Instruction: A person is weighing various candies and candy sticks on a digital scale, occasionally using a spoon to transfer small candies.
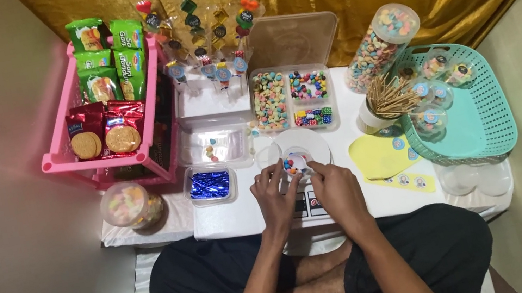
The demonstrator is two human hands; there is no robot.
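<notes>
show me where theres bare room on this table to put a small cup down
Little is free. One bare white strip runs along the near table edge, below the tub of blue wrappers and beside the left hand. Another small patch lies between the right hand and the yellow sticker sheet. The back half is packed with candy trays; the teal basket fills the right.
</notes>
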